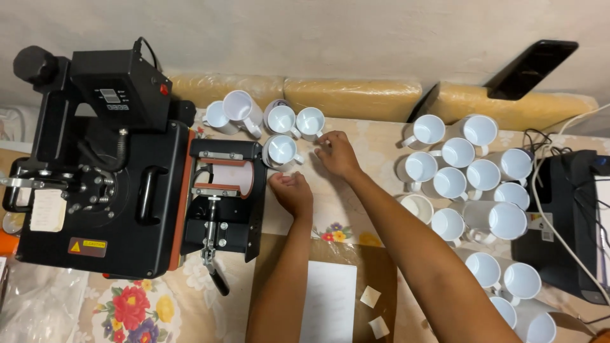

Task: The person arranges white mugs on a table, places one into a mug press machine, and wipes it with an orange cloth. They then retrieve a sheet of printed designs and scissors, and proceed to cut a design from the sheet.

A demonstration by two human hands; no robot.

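Beside the mug press (pixel 222 190), both hands hover open, gripping nothing: left hand (pixel 292 192), right hand (pixel 337 154); crowded white mugs (pixel 281 150) just ahead could be knocked off the desk (pixel 375 143).

A black heat press (pixel 95 190) (left side), white paper sheet (pixel 329 302), printer (pixel 565 216).

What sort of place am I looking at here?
Probably a small home workshop for printing mugs: a black heat press with a mug clamp, many blank white mugs, and a flowered tablecloth.
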